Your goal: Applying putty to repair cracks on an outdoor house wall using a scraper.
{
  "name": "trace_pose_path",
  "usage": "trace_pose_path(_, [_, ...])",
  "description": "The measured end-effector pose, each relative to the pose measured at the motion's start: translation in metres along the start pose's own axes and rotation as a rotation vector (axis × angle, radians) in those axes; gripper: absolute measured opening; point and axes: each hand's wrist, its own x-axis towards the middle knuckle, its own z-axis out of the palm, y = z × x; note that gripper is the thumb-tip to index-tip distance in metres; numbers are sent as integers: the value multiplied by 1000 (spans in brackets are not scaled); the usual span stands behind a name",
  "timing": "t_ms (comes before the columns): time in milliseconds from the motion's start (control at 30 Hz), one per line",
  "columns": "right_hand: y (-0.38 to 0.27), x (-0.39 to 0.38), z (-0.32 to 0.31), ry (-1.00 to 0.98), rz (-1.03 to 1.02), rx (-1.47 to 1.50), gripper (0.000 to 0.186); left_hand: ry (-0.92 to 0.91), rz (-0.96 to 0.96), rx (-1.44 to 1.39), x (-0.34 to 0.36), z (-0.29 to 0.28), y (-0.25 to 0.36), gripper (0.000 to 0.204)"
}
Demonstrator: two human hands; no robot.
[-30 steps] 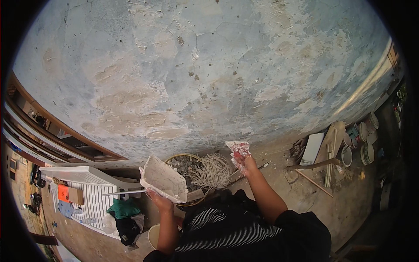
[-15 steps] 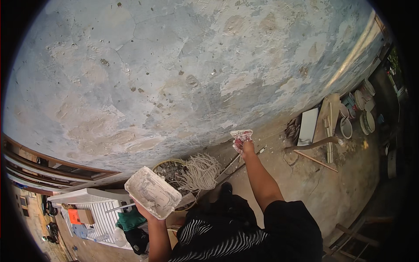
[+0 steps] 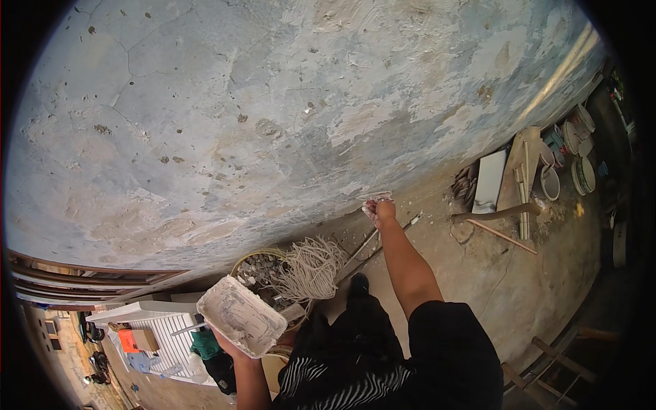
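A weathered blue-grey plastered wall (image 3: 287, 116) with pale filler patches fills the upper view. My right hand (image 3: 383, 212) grips a putty knife (image 3: 376, 199) smeared white and red, its blade pressed flat against the wall's lower part. My left hand (image 3: 229, 340) holds up a white rectangular tray (image 3: 240, 316) coated in putty, low at the left, away from the wall.
Below the wall stands a round basket (image 3: 263, 268) of rubble with a coil of pale rope (image 3: 311, 266). A white plastic chair (image 3: 154, 328) holds a box and cloths. Boards (image 3: 519, 181), a white tile (image 3: 488, 181), buckets (image 3: 567, 167) and sticks lie on the ground at the right.
My right hand has risen and set the putty knife flat on the wall. The tray in my left hand has dropped lower and to the left. My view has tilted upward.
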Motion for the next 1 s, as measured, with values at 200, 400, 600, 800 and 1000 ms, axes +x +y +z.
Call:
trace_pose_path(200, [-12,9,4,-90,-24,45,19,42,30,32,1,5,-2,54])
trace_pose_path(400, [-18,-13,-15,-114,-41,125,20,52,24,12,6,-9,-1,55])
trace_pose_path(600, [3,-9,-39,-51,-6,-35,22,69,11,21,7,-6,-7,55])
trace_pose_path(800, [6,-7,-12,-119,-2,-87,19,7,10,97,-2,12,-7,54])
trace_pose_path(1000, [41,-47,2,-246,-35,-68,21,21,-13,98,6,9,-18,54])
